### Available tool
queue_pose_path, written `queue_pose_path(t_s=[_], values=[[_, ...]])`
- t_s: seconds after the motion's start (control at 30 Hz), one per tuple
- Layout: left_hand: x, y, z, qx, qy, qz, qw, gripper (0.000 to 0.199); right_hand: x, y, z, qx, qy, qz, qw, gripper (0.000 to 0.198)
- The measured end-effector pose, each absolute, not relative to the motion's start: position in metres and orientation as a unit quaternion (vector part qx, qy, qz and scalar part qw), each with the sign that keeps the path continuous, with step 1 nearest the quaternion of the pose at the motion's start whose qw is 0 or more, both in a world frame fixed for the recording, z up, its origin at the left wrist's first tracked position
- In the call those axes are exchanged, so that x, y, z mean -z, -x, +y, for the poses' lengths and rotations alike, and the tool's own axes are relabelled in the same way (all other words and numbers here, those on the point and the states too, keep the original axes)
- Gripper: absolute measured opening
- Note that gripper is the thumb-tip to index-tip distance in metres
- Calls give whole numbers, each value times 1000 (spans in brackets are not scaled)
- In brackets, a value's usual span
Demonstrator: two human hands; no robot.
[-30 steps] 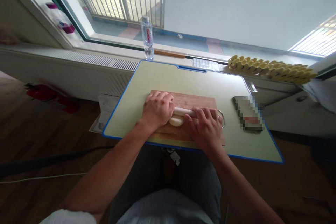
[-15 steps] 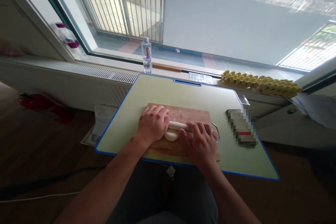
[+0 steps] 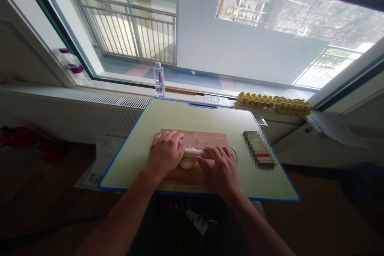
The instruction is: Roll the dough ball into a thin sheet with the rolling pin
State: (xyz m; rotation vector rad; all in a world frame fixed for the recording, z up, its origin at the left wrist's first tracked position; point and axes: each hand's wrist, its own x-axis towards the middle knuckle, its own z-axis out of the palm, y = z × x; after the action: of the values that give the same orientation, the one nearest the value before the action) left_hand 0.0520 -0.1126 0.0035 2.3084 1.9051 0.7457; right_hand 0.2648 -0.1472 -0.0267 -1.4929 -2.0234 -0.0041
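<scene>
A pale rolling pin (image 3: 197,153) lies crosswise over a piece of dough (image 3: 187,163) on a wooden cutting board (image 3: 204,138). My left hand (image 3: 167,151) is closed over the pin's left end, and my right hand (image 3: 221,168) grips the right end with the thumb on the near side. Both ends of the pin are hidden under my fingers. Most of the dough shows on the near side of the pin, with a little of it beyond. The board has a metal handle (image 3: 234,156) at its right side.
The board rests on a pale green, blue-edged table (image 3: 138,136). A blurred-out flat object (image 3: 259,149) lies at its right. Along the windowsill stand a clear bottle (image 3: 159,81) and yellow egg trays (image 3: 273,103). A fire extinguisher (image 3: 18,135) is on the floor at left.
The camera view has tilted upward and shifted right, so everything sits lower and further left. On the board, the pin has moved slightly away from me over the dough, both hands still on it.
</scene>
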Motion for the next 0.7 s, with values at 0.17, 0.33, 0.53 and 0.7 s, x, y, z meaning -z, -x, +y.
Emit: queue_pose_path(t_s=[0.17, 0.33, 0.53, 0.7], values=[[-1, -49, -121, -236, -753, 614, 12, 26, 23, -264, -158, 9, 548, -773, 321, 23], [7, -48, -125, -229, -766, 601, -2, 33, 27, -263, -167, -6, 536, -774, 336, 19], [9, -50, -124, -219, -765, 605, -7, 34, 32, -262, -166, 3, 546, -774, 320, 23], [7, -49, -123, -217, -763, 608, -1, 30, 31, -265, -161, 5, 545, -782, 302, 24]])
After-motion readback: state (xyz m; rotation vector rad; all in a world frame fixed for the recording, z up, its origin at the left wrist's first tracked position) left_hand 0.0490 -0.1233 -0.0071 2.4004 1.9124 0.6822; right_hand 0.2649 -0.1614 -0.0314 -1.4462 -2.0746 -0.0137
